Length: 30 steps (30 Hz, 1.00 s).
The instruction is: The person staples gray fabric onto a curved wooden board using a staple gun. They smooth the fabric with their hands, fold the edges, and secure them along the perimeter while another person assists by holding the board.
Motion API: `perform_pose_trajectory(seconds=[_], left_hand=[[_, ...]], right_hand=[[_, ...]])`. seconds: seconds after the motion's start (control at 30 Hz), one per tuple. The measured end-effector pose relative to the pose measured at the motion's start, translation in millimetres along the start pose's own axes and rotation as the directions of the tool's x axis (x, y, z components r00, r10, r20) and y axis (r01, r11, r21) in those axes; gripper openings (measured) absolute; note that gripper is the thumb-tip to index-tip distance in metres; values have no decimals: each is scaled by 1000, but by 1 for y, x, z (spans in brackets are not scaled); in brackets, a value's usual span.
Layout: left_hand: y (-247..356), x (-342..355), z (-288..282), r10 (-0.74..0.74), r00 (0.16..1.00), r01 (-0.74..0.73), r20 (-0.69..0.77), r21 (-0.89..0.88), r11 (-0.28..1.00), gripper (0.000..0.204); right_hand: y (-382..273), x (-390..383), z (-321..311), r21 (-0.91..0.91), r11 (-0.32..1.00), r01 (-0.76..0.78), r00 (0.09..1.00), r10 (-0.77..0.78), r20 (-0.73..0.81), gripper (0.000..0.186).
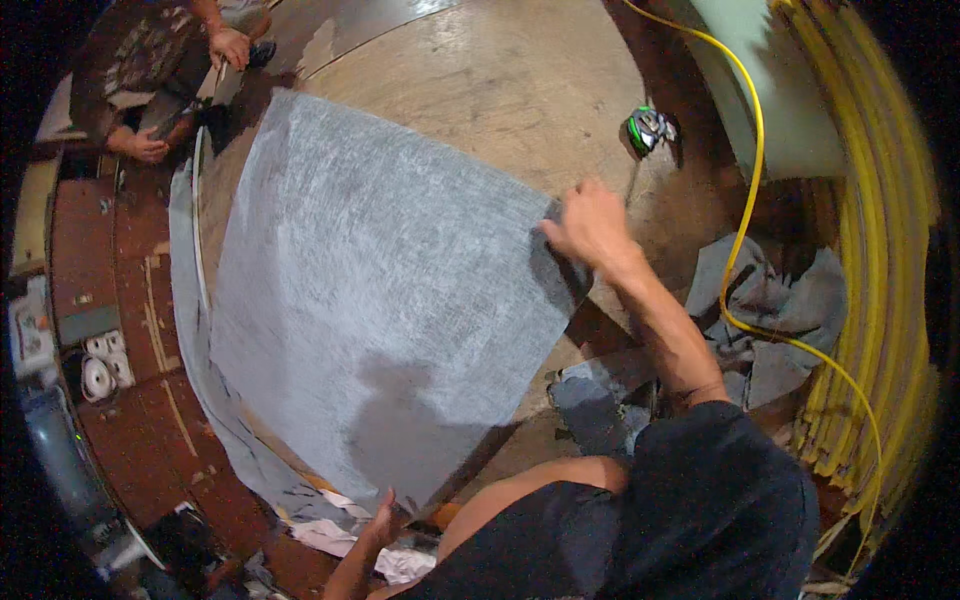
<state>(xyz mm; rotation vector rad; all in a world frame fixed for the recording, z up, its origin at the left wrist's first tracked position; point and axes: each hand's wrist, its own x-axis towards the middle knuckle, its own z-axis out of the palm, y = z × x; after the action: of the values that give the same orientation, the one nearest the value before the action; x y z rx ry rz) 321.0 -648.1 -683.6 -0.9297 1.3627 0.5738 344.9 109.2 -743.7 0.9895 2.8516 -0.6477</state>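
A large grey fabric-like sheet [350, 260] lies slanted over a plywood board [470, 90], with my shadow on its lower part. My right hand [590, 225] grips the sheet's right corner, fingers bent over the edge. My left hand [385, 520] is at the bottom corner with its thumb raised; its other fingers are too small and partly hidden to make out. Along the left side runs a loose grey strip [195, 350] with a thin pale edge.
A crouching person [150, 70] is at upper left. A green-black tape measure [650, 130] rests at upper right, near a yellow hose [755, 130], crumpled grey offcuts [795, 290] and long yellow strips [870, 300]. Brown panels [85, 230] and white rolls [100, 370] are at left.
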Motion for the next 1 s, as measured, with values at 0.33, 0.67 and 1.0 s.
perform_pose_trajectory(seconds=[0.33, 0.67, 1.0], left_hand=[[34, 45, -7, -69, 997, 62, -36, -167, 984, 149], [56, 6, 49, -43, 982, 43, -185, -2, 999, 145], [24, 19, 18, 71, 987, -84, -141, -87, 993, 121]], right_hand=[[-122, 51, 73, 279, 960, -2, 927, 106, -359, 94], [-70, 133, 82, 520, 710, 475, 877, -431, -214, 87], [-5, 82, 62, 60, 778, 626, 776, -614, -143, 117]])
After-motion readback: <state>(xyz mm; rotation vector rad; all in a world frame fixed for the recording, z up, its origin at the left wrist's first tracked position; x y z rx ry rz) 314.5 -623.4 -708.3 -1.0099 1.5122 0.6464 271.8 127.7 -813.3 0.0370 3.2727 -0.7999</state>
